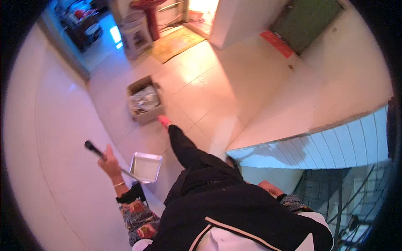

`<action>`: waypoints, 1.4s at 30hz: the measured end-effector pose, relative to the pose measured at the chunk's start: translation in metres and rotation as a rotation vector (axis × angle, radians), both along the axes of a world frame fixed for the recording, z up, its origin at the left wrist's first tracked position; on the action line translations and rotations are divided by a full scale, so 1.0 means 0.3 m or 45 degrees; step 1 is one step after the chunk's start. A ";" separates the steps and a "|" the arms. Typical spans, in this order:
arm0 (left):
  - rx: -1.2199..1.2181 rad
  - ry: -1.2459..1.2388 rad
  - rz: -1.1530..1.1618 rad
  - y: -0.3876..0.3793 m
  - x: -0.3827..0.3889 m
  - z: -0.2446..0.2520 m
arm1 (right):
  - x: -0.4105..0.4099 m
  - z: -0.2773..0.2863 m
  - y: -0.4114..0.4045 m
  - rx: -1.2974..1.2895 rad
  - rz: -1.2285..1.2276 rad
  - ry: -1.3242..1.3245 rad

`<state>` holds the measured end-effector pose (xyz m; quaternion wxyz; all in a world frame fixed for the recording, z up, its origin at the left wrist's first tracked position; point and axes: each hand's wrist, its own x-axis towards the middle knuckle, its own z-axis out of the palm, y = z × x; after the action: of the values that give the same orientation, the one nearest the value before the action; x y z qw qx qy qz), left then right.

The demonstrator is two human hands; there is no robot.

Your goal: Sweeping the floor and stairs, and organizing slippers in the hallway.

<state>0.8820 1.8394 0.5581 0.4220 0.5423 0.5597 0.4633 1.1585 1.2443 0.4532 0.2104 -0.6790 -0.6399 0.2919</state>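
My left hand [110, 164] is closed around a slim rod with a black end [90, 146]; the rod's lower stretch runs behind my wrist, and what it joins is unclear. Just right of that hand, a shallow rectangular metal tray or pan [146, 168] is seen, apart from the fingers. My right hand [270, 188] is by my hip, its fingers partly hidden by my dark clothing, so I cannot tell if it holds anything. Ahead, an open cardboard box [150, 116] with a clear plastic bag [146, 98] inside sits on the floor, my pink-shod foot [164, 120] at its near corner.
A white wall [62, 119] runs along my left. Farther ahead are a yellow mat [179, 44], a plastic stool [135, 36] and a dark red pedestal basin [152, 22]. A dark green door [304, 23] stands upper right. Metal railings [340, 200] are at lower right.
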 end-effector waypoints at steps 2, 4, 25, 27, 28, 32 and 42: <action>0.006 -0.003 -0.006 -0.017 -0.005 0.009 | -0.006 -0.044 -0.026 -0.138 -0.099 0.138; 0.002 0.063 -0.001 -0.045 0.024 0.033 | 0.000 -0.096 -0.061 -0.265 -0.191 0.291; -0.252 0.046 -0.306 0.020 0.433 -0.097 | 0.202 -0.040 0.090 -1.382 -1.450 1.069; -0.203 -0.057 -0.357 0.012 0.460 -0.082 | 0.240 0.003 0.141 -1.249 -1.633 1.293; -0.198 -0.036 -0.363 0.007 0.477 -0.071 | 0.260 0.014 0.163 -1.090 -1.821 1.486; -0.197 -0.077 -0.401 -0.006 0.480 -0.076 | 0.328 0.072 0.222 -0.903 -1.830 1.914; -0.096 0.005 -0.342 0.005 0.455 -0.106 | 0.552 0.241 0.420 -0.264 -1.933 2.051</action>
<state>1.0185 1.8410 0.5263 0.4993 0.5971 0.4998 0.3800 1.3240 1.3704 0.5256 0.6308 -0.5207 0.2930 0.4951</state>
